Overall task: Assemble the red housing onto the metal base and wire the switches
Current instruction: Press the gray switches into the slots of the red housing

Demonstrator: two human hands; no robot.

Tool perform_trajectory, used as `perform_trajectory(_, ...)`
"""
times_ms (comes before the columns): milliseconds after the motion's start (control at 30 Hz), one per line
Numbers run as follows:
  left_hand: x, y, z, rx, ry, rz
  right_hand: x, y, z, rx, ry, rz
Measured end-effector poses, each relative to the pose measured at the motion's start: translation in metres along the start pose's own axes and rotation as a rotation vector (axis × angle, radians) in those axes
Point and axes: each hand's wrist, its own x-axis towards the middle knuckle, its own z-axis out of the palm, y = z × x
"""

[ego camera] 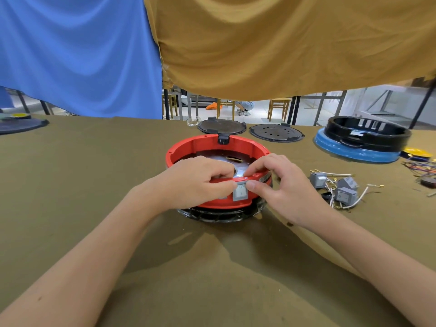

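You're working at the middle of the olive-cloth table [82,185], and the near stretch of cloth between your forearms and off to your left is lying wide and flat. The red housing [188,147] is sitting ring-up on the metal base [219,214], whose dark rim is showing beneath the housing's near side; the round opening is facing straight up at you, with a shiny plate showing inside. A black socket [223,139] is sitting at the far rim, and the grey switch [240,192] is sitting opposite it in the near wall, its face pointing toward you and its long side running up and down. Your left hand [198,182] is curling over the near rim, fingers bent and gripping the housing edge, fingertip touching the switch's left side. Your right hand [278,182] is doing the same from the other side, thumb pressing the switch's upper right corner, fingers hooking over the rim. Just beside your right hand, the loose grey switches [339,187] with white leads are crowding the cloth. Further right, a black ring on a blue disc [361,142] is standing near the table's far edge, and two dark round lids [250,131] are lying just behind the housing. Hanging blue and mustard cloths are closing off the space above the far edge.
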Motion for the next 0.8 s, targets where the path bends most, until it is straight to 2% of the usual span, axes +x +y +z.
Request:
perform_trajectory(100,-0.003,-0.005,-0.001,0.032,0.023,0.02,-0.003,0.001,-0.001,0.007,-0.012,-0.009)
perform_trajectory(300,-0.003,-0.008,0.003,0.244,0.013,0.038,-0.012,0.011,-0.007,-0.041,-0.137,-0.088)
perform_trajectory(667,-0.002,-0.009,0.012,0.314,0.092,0.06,-0.008,0.016,0.002,-0.158,-0.066,-0.146)
perform_trajectory(800,-0.002,-0.01,0.01,0.296,0.072,0.063,-0.008,0.015,0.001,-0.161,-0.063,-0.139)
